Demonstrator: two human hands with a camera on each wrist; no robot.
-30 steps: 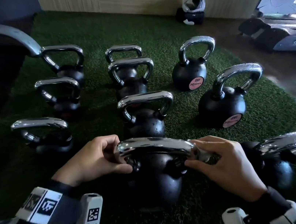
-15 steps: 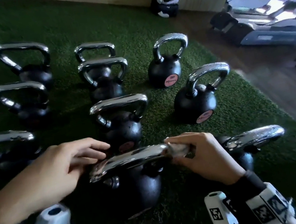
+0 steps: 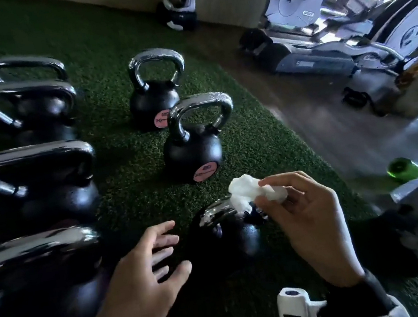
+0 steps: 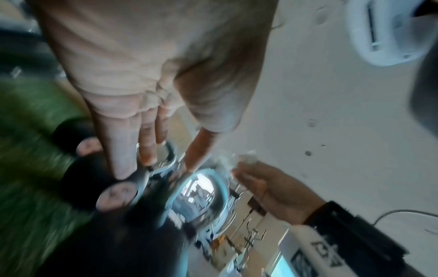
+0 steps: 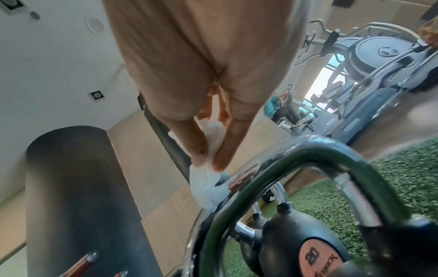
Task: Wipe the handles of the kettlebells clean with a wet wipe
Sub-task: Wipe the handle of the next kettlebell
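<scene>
Right now the right hand [image 3: 309, 222] pinches a crumpled wet wipe [image 3: 251, 192] just above a kettlebell's chrome handle [image 3: 217, 211]; beside it, the left hand [image 3: 143, 274] hovers with fingers spread, holding nothing.

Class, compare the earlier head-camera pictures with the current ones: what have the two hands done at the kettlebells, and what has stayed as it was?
Both hands have left the big kettlebell's handle. The right hand has moved right and pinches the wet wipe above the next kettlebell's handle. The left hand has let go and hovers open beside it. The kettlebells stay standing on the green turf.
</scene>
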